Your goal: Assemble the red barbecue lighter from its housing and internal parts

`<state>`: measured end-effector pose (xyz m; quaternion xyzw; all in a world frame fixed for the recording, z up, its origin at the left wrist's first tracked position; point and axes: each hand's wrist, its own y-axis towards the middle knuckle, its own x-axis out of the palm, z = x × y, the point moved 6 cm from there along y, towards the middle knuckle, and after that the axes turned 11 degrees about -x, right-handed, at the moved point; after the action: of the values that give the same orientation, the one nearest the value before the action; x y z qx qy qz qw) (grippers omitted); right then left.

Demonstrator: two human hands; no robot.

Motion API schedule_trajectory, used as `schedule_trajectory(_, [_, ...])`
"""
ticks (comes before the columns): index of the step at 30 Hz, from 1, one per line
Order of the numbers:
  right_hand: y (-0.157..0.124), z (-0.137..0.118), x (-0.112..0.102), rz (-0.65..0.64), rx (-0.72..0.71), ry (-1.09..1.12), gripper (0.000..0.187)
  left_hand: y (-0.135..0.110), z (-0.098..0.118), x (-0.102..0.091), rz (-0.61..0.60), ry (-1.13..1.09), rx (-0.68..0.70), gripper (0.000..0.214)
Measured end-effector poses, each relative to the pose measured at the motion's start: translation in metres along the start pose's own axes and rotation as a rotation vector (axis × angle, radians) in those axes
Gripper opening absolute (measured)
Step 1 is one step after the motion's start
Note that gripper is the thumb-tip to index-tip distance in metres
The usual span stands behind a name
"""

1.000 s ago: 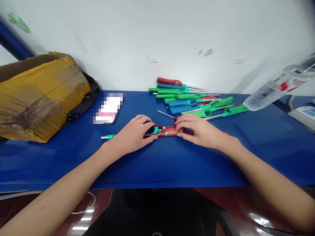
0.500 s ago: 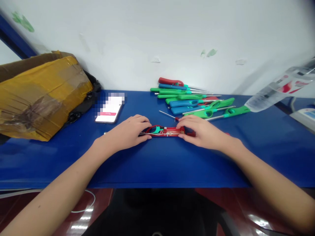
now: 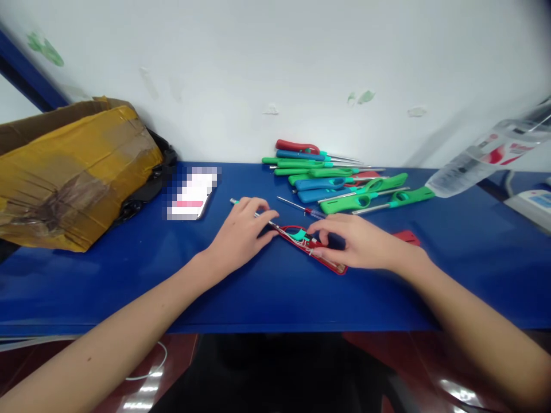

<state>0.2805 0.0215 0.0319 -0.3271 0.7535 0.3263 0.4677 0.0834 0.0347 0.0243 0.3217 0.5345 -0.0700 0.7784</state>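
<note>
An opened red long-neck lighter [image 3: 334, 267] lies slanted on the blue table, its green trigger and white wires exposed. My left hand [image 3: 241, 232] is closed around the metal tube at the lighter's neck, and the tube's tip shows beyond my knuckles. My right hand [image 3: 361, 241] has its curled fingers and thumb at the middle of the red casing, near the wires; the fingertips partly cover what they touch. Just behind that hand lies a screwdriver [image 3: 295, 203], its handle partly hidden. A loose red shell piece [image 3: 408, 237] shows behind my right wrist.
Several green, blue and red long-neck lighters [image 3: 331, 171] are piled by the wall. A phone [image 3: 191, 195] and a taped box [image 3: 77, 178] are to the left. To the right a water bottle [image 3: 477, 158] leans, with a white device [image 3: 531, 201] beyond it.
The lighter has turned from level to slanted, its handle end now nearer me. My right hand has moved from that end to the casing's middle, and my left hand has shifted slightly right.
</note>
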Motion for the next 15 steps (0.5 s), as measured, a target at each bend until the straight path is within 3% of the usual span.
schedule_trajectory(2, [0.000, -0.001, 0.001, 0.016, 0.015, 0.044, 0.038, 0.002, -0.009, -0.002, -0.002, 0.018, -0.121, 0.019])
schedule_trajectory(5, [0.002, -0.008, 0.004, 0.041, -0.019, 0.141, 0.043, 0.003, -0.015, 0.001, -0.102, -0.047, -0.216, 0.014])
schedule_trajectory(10, [0.006, -0.018, 0.011, 0.057, -0.108, 0.224, 0.045, 0.001, -0.009, 0.005, -0.139, -0.158, -0.111, 0.027])
schedule_trajectory(15, [0.007, -0.013, 0.016, 0.103, -0.080, 0.153, 0.041, -0.001, -0.005, 0.011, -0.218, -0.156, -0.028, 0.035])
